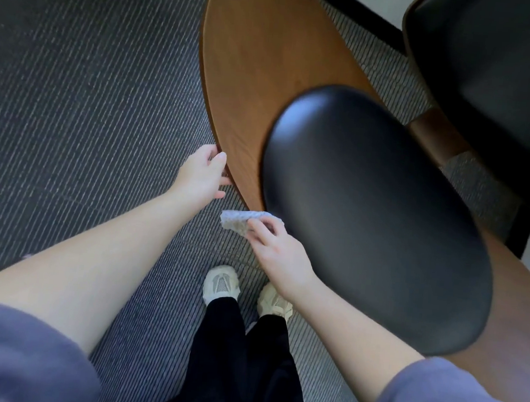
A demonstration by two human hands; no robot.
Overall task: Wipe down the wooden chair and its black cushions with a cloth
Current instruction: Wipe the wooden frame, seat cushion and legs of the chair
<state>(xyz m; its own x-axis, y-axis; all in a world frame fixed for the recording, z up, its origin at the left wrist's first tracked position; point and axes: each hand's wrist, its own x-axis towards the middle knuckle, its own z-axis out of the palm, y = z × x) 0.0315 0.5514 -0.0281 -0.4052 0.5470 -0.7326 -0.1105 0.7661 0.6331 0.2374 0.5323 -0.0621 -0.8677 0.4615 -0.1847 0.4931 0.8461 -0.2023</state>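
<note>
Left hand [205,172] grips wooden chair [268,58] edge — right hand [274,244] pinches cloth [240,219] (beside black cushion [367,209]).

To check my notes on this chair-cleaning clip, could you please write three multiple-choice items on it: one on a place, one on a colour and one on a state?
1. Where is the cloth?
A. Spread flat on top of the cushion
B. In the right hand, by the cushion's near edge
C. In the left hand

2. What colour is the cushion?
A. Black
B. Red
C. White

3. What is the left hand doing?
A. Hanging idle
B. Wiping the cushion
C. Holding the rim of the wooden shell

Answers:
1. B, since the right hand's fingers pinch the cloth just beside the cushion.
2. A, since its smooth surface is plainly black.
3. C, since thumb and fingers close on the wood's edge.
</note>
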